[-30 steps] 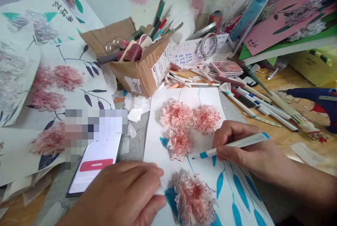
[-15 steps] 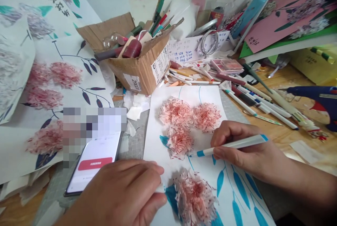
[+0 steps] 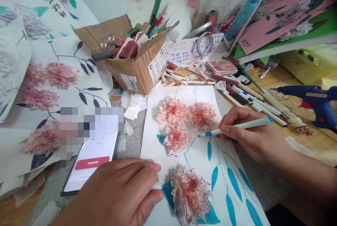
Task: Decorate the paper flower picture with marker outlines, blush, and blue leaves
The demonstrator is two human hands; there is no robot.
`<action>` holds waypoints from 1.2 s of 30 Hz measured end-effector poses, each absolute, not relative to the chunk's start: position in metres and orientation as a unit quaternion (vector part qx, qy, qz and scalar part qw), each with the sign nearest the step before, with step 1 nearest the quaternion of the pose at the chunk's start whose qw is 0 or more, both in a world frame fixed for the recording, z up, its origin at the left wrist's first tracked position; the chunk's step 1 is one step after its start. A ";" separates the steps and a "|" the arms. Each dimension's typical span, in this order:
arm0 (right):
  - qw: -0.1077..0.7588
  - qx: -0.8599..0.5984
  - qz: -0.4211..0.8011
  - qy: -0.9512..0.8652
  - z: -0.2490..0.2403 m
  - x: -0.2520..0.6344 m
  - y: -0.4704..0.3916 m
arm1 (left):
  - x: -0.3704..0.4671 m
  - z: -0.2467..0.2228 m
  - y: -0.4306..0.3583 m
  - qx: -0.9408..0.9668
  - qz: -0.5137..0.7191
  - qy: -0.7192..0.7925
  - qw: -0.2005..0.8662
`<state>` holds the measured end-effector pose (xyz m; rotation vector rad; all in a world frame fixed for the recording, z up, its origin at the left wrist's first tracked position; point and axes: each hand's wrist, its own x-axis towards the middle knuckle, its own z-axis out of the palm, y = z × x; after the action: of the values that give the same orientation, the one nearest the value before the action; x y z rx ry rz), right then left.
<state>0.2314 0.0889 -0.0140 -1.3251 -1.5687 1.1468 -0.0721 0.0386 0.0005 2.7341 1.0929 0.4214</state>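
Note:
My right hand [image 3: 244,131] is closed round a blue felt-tip marker [image 3: 255,123], its tip touching the white paper [image 3: 155,155] at the end of a thin blue curved line. Pink ruffled paper flowers [image 3: 176,138] stand on the sheet, with painted blue leaves [image 3: 234,183] to their right. At the lower left my left hand [image 3: 123,187] rests on the sheet's edge. Between its thumb and forefinger shows the end of a small white pen cap [image 3: 157,185], mostly hidden, beside the lowest flower [image 3: 191,194].
A phone [image 3: 92,162] lies left of the sheet on a grey cutting mat [image 3: 134,131]. Behind stands a cardboard box [image 3: 137,71] of pencils and tools. Loose pens [image 3: 252,99] and a blue glue gun [image 3: 313,99] lie at right. Finished flower pictures [image 3: 65,96] lean at left.
My right hand has moved up and to the right with the marker. A new blue line runs from beside the middle flower to its tip. My left hand stays in place.

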 end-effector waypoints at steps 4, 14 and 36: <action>0.395 -0.518 0.458 -0.605 -0.017 0.238 0.086 | -0.071 0.002 0.039 0.917 0.129 0.369 0.081; 0.350 -0.497 0.403 -0.684 -0.008 0.217 0.073 | -0.068 0.006 0.038 0.919 0.108 0.373 0.065; 0.324 -0.476 0.432 -0.694 -0.014 0.214 0.060 | -0.067 0.008 0.033 0.915 0.092 0.384 0.081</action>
<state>0.2142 0.0600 -0.0140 -1.2491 -1.8197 1.1323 -0.0668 0.0334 0.0084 2.7353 1.1470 0.2758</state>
